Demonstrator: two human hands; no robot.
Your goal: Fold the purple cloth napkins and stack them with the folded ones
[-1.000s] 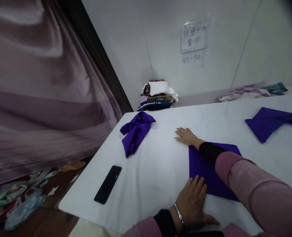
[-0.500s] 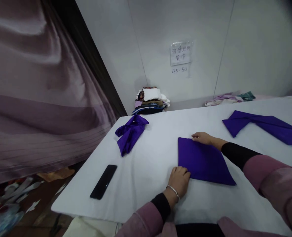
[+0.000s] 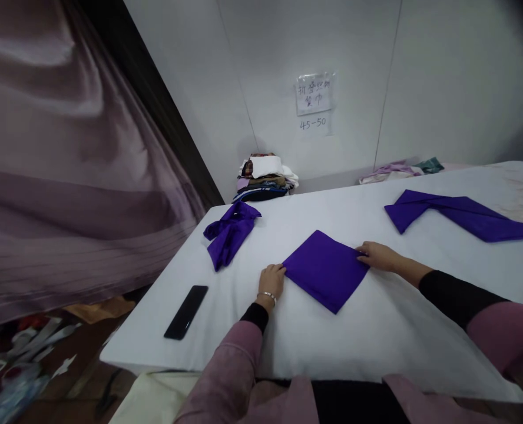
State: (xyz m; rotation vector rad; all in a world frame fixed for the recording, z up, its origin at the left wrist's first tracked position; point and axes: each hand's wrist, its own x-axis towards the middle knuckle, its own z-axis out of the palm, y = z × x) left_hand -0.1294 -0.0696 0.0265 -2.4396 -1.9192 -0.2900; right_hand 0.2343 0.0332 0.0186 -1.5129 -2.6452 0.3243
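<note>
A purple cloth napkin (image 3: 327, 271), folded into a square, lies flat on the white-covered table (image 3: 323, 347) with one corner pointing towards me. My left hand (image 3: 272, 282), with a silver bangle at the wrist, pinches its left corner. At the opposite corner, the fingers of my right hand (image 3: 376, 256) are closed on the cloth's edge. A crumpled purple cloth (image 3: 230, 235) rests farther back on the left, apart from both hands. Another purple cloth (image 3: 460, 212), loosely folded into a long strip, lies beyond my right hand.
A black phone (image 3: 186, 312) lies near the table's left edge. Folded clothes (image 3: 264, 178) are stacked at the wall, with more fabric (image 3: 398, 169) to their right. A handwritten sign (image 3: 313, 97) hangs above. A pinkish curtain (image 3: 67, 176) covers the left side; clutter (image 3: 18, 365) lies on the floor.
The napkin has turned from edge-on to a diamond position and shifted left. My left hand has moved left and away from me with its corner; my right hand now holds the right corner.
</note>
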